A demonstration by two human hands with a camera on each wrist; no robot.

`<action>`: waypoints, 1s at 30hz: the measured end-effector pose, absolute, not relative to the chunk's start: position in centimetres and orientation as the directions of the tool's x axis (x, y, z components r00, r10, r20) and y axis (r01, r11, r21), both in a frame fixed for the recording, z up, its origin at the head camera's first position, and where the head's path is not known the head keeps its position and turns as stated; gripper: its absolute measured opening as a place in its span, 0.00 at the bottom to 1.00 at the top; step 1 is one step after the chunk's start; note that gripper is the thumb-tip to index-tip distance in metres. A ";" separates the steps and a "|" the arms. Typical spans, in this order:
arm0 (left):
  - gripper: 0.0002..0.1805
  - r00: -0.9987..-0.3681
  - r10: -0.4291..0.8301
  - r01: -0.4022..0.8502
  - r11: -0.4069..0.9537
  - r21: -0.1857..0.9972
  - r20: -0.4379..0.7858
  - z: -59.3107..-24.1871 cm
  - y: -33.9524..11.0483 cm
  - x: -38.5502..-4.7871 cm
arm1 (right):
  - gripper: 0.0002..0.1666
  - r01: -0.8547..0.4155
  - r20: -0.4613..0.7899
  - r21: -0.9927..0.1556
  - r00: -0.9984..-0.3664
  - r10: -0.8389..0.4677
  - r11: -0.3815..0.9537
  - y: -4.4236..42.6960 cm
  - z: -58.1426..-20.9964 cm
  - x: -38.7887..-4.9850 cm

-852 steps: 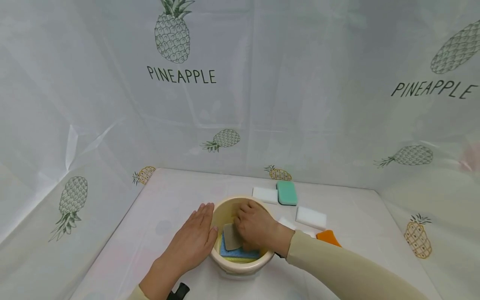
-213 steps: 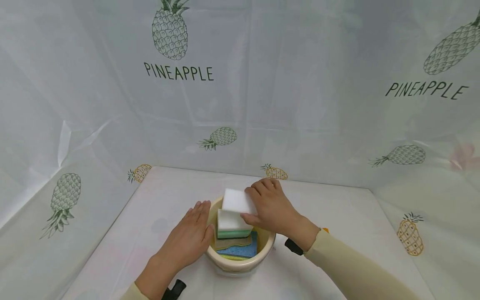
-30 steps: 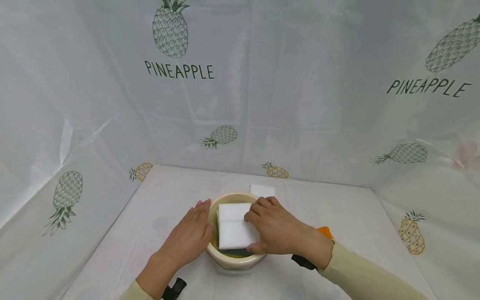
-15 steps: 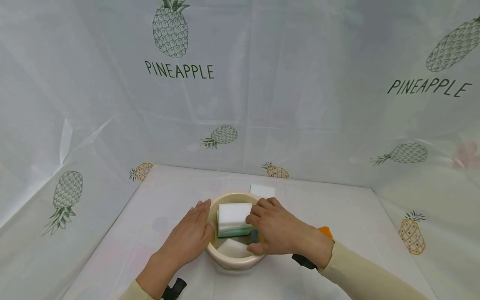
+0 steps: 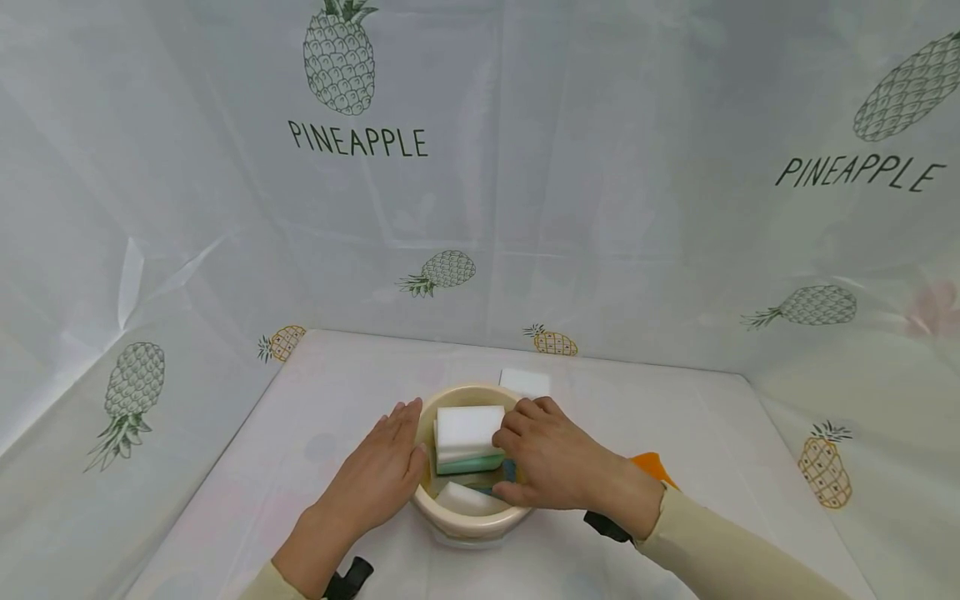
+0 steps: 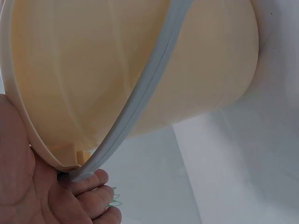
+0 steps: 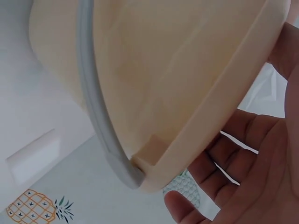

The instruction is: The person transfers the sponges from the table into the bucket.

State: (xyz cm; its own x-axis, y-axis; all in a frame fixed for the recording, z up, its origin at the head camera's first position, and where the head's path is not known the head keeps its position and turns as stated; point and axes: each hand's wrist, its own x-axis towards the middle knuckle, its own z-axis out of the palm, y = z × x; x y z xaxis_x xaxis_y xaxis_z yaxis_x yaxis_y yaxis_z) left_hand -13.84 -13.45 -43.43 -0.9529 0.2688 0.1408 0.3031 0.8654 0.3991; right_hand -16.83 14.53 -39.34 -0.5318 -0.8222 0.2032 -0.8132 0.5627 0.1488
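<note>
A cream bucket point(image 5: 474, 529) stands on the table with a stack of sponges inside. On top sits a white sponge point(image 5: 469, 423), over a green sponge point(image 5: 472, 465); bits of blue show lower down. Another white sponge point(image 5: 463, 502) lies tilted at the near side of the bucket. My left hand point(image 5: 375, 475) rests against the left rim, fingers straight. My right hand point(image 5: 555, 462) reaches over the right rim, fingers loosely bent and thumb near the tilted sponge, holding nothing. In the wrist views, the grey handle point(image 6: 135, 100) hangs down the bucket's outside.
Behind the bucket, a white sponge point(image 5: 525, 381) lies on the table. Right of it, partly behind my right forearm, is an orange piece point(image 5: 654, 468). Pineapple-printed sheeting point(image 5: 600, 208) walls the table at the back and sides.
One second ago my right hand held a white sponge level over the stack. It let go, and the sponge dropped to the near side of the bucket. My left hand stays put.
</note>
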 end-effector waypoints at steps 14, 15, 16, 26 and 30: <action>0.33 -0.955 0.267 0.297 0.865 0.404 0.130 -43.4 -13.5 -13.9 | 0.29 -0.782 0.334 0.187 -0.519 -0.787 0.595 15.1 -40.5 -17.7; 0.33 -0.955 0.267 0.296 0.865 0.405 0.129 -43.4 -13.5 -13.9 | 0.29 -0.777 0.340 0.195 -0.519 -0.784 0.599 15.1 -40.5 -17.8; 0.33 -0.955 0.266 0.295 0.865 0.406 0.128 -43.4 -13.5 -13.9 | 0.30 -0.774 0.345 0.197 -0.520 -0.781 0.602 15.2 -40.6 -17.9; 0.33 -0.953 0.269 0.304 0.862 0.407 0.142 -43.6 -13.5 -13.9 | 0.33 -0.738 0.390 0.188 -0.550 -0.739 0.648 16.0 -40.7 -19.1; 0.33 -0.950 0.273 0.310 0.864 0.397 0.150 -43.6 -13.6 -14.0 | 0.32 -0.713 0.413 0.173 -0.574 -0.707 0.680 16.6 -40.4 -20.0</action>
